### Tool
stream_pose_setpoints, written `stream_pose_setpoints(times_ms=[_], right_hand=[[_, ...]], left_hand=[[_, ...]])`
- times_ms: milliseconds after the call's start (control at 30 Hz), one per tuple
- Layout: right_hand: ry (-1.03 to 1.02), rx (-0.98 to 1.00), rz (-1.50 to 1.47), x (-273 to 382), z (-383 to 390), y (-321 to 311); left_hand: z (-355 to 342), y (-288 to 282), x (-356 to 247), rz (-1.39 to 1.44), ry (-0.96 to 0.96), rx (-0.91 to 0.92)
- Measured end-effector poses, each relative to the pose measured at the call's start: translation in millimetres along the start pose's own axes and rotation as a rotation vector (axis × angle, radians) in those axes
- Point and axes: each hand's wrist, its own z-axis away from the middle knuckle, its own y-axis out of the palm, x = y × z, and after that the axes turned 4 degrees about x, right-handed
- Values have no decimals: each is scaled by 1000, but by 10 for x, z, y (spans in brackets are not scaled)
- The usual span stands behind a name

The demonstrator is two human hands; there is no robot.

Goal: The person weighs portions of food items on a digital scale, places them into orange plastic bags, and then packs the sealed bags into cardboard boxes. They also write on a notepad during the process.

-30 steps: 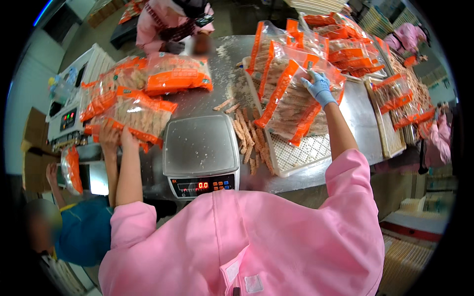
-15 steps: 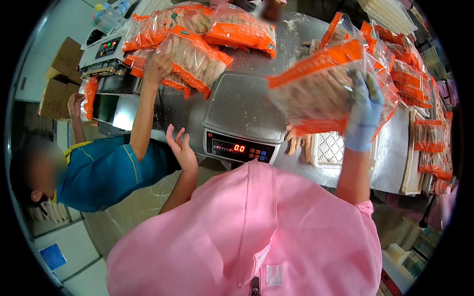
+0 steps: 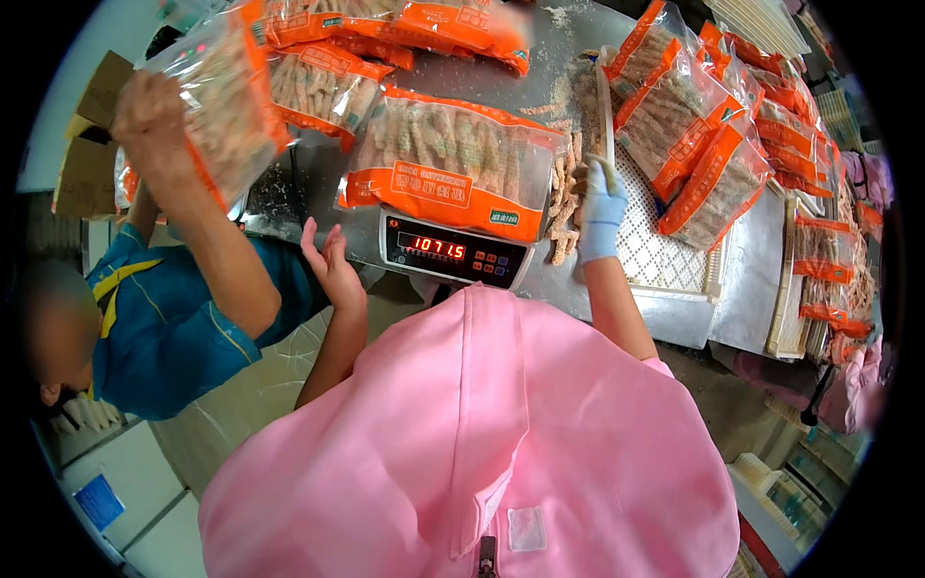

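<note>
A clear and orange bag (image 3: 434,144) of crumb-coated sticks lies across the plate of the weighing scale (image 3: 501,275), whose red digits are lit. Bare and empty, my left hand (image 3: 335,270) hangs near the table's front edge, left of the scale, fingers apart. My right hand (image 3: 604,217), in a pale blue glove, is just right of the bag, off it, with fingers stretched out. Beside that hand, several loose coated sticks (image 3: 565,207) lie on the metal table between the scale and a white perforated tray (image 3: 665,255).
Filled bags (image 3: 679,125) lean in a pile over the tray, with more stacked farther right. Other bags (image 3: 323,87) lie at the back left. A co-worker in a teal shirt (image 3: 193,347) lifts a bag (image 3: 226,96) on my left. Cardboard boxes (image 3: 92,154) stand beyond.
My right hand has brought the bag from the right onto the scale and let go; the display went from zero to a reading. The co-worker has lifted a bag toward the left.
</note>
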Motion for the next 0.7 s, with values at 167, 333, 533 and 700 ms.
stream_pose_setpoints(times_ms=[167,333,533,700], right_hand=[[39,25,-42,-440,213,-446],[38,113,3,-284,278,-278],[25,339,116,-222,95,-5],[147,582,672,49,36,391]], left_hand=[[89,30,-52,2,8,-60],[112,63,-119,22,26,-56],[154,157,-177,43,17,-17],[159,250,-121,69,-19,29]])
